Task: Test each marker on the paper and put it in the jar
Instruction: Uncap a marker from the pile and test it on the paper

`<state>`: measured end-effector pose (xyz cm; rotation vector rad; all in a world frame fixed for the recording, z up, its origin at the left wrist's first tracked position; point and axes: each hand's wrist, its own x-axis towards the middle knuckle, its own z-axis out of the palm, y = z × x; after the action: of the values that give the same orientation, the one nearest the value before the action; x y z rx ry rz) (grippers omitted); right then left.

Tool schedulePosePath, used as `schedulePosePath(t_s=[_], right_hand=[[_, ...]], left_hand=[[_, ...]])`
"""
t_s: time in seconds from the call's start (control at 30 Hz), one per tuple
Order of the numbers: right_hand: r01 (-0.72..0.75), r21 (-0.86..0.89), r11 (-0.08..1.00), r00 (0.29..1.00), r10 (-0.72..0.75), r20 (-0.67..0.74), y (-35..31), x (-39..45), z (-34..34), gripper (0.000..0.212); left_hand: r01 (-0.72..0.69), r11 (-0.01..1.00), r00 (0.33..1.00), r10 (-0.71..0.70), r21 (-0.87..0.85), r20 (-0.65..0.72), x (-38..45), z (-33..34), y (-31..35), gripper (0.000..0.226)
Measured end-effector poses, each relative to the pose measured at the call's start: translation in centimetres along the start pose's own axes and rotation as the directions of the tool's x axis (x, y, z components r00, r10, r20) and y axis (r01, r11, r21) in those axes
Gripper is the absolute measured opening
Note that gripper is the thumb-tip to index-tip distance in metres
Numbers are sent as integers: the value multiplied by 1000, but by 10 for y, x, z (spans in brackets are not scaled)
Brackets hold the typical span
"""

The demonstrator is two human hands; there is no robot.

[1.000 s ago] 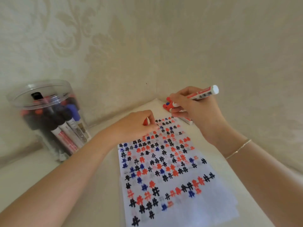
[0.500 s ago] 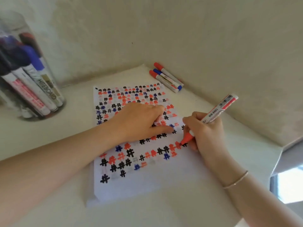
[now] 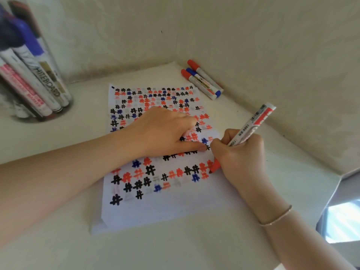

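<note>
Cream counter (image 3: 58, 240) in a wall corner. White paper (image 3: 175, 207) lies flat on it, covered with rows of black, red and blue # marks. Clear jar (image 3: 64, 88) at far left, upright, holding several capped markers; blurred, count unclear. Left hand (image 3: 165, 133) rests on the paper, fingers curled under, thumb stretched along the sheet toward the right hand; whether it holds anything, cannot tell. Right hand (image 3: 241, 154), thin bracelet (image 3: 276, 219) on the wrist, has its grip closed round the red marker (image 3: 251, 125): uncapped, tilted, red tip down touching the paper at the right end of a row of marks, white end pointing up and right. 3 capped markers (image 3: 202, 80) lie side by side by the far wall, off the paper: 2 red caps, 1 blue.
</note>
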<state>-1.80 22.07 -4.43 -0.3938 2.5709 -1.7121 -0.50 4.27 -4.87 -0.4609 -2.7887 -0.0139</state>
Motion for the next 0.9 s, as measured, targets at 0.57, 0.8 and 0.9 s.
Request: schedulePosePath(t_s=[0.57, 0.8, 0.9], right_hand=[[115, -28, 993, 993, -115, 16, 2, -3, 1, 41], [45, 42, 998, 999, -45, 15, 0, 1, -4, 32], [11, 37, 999, 1000, -12, 29, 0, 1, -3, 27]], left_hand=[[0, 1000, 999, 0, 4, 32, 0, -3, 2, 58], [15, 999, 999, -17, 39, 50, 1, -1, 1, 59], [13, 999, 999, -15, 37, 41, 0, 0, 1, 58]])
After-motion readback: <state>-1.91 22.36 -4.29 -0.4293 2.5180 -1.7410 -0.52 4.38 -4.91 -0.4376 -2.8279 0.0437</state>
